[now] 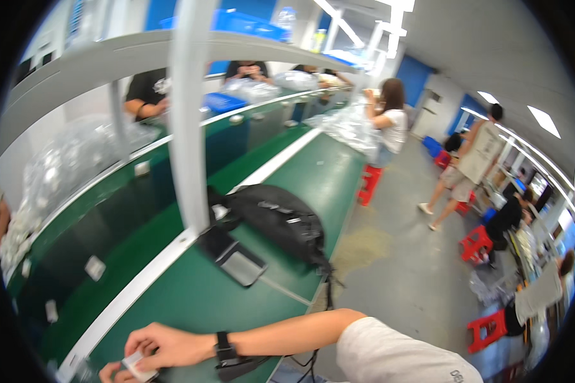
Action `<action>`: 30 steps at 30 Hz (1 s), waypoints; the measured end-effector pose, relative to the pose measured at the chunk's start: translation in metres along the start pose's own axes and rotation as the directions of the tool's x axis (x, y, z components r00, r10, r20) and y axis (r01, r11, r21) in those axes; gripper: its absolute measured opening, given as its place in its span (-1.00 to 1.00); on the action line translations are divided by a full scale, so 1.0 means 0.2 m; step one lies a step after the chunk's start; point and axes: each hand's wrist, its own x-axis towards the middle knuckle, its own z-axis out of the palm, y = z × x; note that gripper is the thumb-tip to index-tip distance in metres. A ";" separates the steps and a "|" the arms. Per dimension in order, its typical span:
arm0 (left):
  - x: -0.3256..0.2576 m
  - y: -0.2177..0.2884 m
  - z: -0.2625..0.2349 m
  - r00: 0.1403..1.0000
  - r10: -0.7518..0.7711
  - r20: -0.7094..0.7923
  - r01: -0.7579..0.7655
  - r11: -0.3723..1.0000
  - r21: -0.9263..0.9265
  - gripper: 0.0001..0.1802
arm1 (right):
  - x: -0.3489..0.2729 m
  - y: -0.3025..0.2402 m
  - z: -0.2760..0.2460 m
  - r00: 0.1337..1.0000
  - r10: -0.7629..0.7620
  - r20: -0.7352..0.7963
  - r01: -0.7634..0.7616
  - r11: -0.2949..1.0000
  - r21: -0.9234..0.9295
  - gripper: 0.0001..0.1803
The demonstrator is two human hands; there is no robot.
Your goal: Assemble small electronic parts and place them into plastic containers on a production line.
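Note:
At the lower left, my right hand pinches a small white rectangular piece between thumb and fingers. A dark watch-like band is on that wrist. Only some fingers of my left hand show at the bottom edge. They curl against the same piece, and the rest of that hand is out of view. Both hands are over the green tabletop. The piece is blurred, so its exact kind cannot be made out.
A black bag and a phone-like device lie beyond my hands, beside a white upright post. Left runs a green conveyor belt carrying small white pieces. Clear plastic bags, seated co-workers and red stools stand farther off.

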 end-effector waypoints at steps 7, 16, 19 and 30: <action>0.02 0.00 0.08 0.992 -0.126 -0.028 0.120 0.981 -0.152 -0.43 | -0.13 -0.20 0.01 0.978 0.085 -0.191 -0.107 0.988 -0.108 -0.55; 0.02 0.02 0.04 0.999 -0.016 -0.046 0.010 0.993 -0.114 -0.51 | -0.09 -0.20 0.06 0.983 -0.079 -0.167 0.033 0.964 -0.264 -0.61; 0.02 -0.01 0.04 0.999 -0.012 -0.039 0.007 0.992 -0.128 -0.53 | -0.09 -0.20 0.06 0.984 -0.078 -0.162 0.032 0.962 -0.273 -0.62; 0.02 -0.02 0.06 0.996 0.043 -0.080 -0.049 0.996 -0.075 -0.60 | -0.10 -0.20 0.05 0.982 -0.072 -0.173 0.025 0.965 -0.262 -0.64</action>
